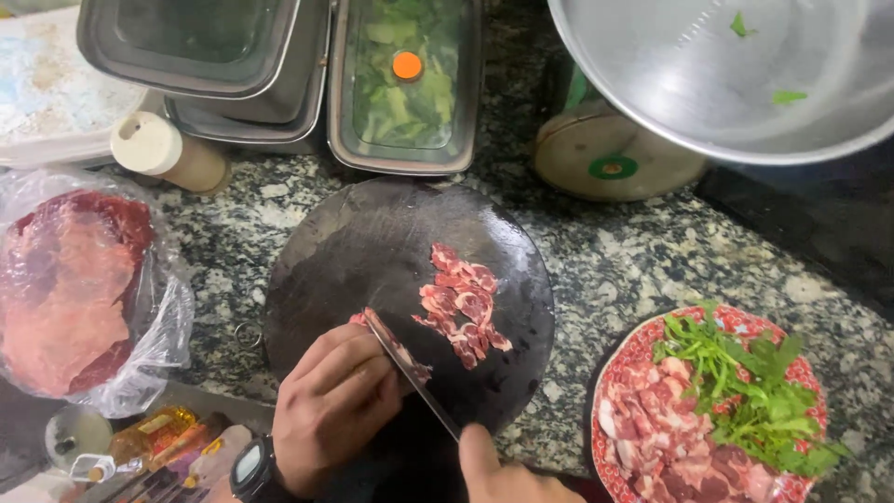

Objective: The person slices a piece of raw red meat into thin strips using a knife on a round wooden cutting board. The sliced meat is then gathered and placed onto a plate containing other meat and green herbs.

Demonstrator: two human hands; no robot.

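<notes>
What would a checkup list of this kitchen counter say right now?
Surface: speckled granite counter, dark round cutting board on it.
Job's things: knife cutting a meat piece; sliced meat piled on the board.
Clutter: bagged raw meat, red plate of meat and greens, lidded container of greens, metal bowl, bottles.
Grippers: left hand presses the meat piece; right hand holds the knife.
Cables: nothing seen.
Surroundings: stacked metal trays at the back.
</notes>
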